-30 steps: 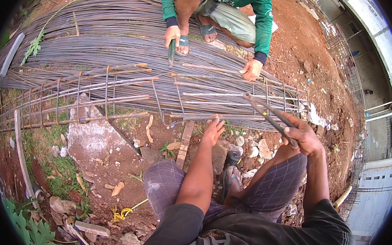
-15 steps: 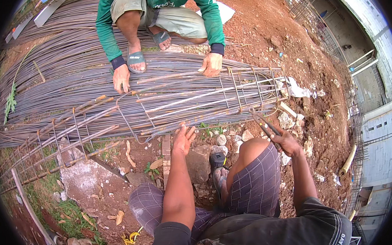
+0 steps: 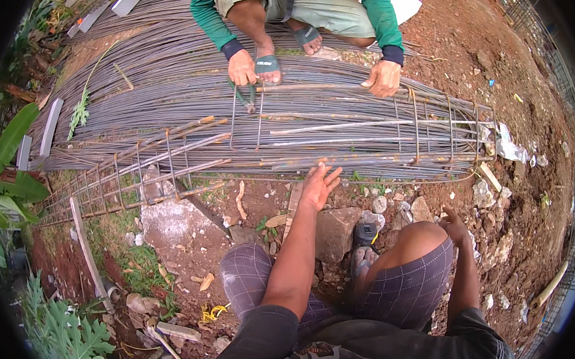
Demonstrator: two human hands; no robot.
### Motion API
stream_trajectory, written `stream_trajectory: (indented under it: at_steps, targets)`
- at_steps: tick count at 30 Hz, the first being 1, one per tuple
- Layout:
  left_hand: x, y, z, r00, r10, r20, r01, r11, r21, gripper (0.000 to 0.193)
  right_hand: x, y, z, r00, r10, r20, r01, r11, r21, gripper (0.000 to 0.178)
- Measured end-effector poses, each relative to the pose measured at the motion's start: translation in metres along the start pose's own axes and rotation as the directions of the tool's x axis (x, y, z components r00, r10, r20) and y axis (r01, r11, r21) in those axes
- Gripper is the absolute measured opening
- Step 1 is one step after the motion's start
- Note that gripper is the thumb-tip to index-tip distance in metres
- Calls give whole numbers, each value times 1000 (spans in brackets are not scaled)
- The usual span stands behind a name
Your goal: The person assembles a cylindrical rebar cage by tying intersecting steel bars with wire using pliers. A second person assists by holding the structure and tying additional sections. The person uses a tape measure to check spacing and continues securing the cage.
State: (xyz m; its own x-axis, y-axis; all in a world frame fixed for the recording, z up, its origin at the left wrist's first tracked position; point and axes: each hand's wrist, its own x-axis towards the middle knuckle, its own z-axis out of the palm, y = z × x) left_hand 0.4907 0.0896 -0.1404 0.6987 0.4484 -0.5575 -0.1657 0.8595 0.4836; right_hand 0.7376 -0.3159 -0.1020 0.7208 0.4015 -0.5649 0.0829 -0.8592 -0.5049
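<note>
My left hand (image 3: 317, 187) is open, its fingers spread at the near long bar of a rebar cage (image 3: 365, 159). I cannot tell whether the fingertips press on it. Beside my bent right knee is my right hand (image 3: 456, 227); its fingers are partly hidden, and no tool shows in it. Across the cage, a co-worker in green sleeves has one hand (image 3: 242, 68) at green-handled pincers (image 3: 248, 101), close to two upright wire stirrups (image 3: 233, 127). The co-worker's other hand (image 3: 385, 79) rests near the cage's far bar.
Long bundled steel rods (image 3: 163, 82) lie under and behind the cage. Another cage section (image 3: 123, 179) extends left. A concrete slab (image 3: 178, 225), stones (image 3: 338, 234) and a tape measure (image 3: 364, 234) lie on the near side. Leafy plants (image 3: 67, 338) stand at left.
The view has swung left, so the scene sits further right. My right hand has drawn back from the cage to my knee, its pincers no longer visible. Green-handled pincers now show at the co-worker's hand.
</note>
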Motion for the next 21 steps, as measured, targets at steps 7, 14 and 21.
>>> stream_trajectory:
  at_steps: [7, 14, 21]
  targets:
    - [12, -6, 1, 999, 25, -44, -25, 1000, -12, 40, 164, -60, -100, 819, -320, -476, 263, 947, -183, 60]
    - [4, -20, -3, 993, -8, -122, 12, 999, 35, 47, 241, -133, -79, 666, -450, -595, 225, 882, -415, 61]
    - [18, -14, 14, 984, 15, -176, -25, 998, -50, 62, 275, -138, -43, 731, -507, -456, 226, 811, -540, 69]
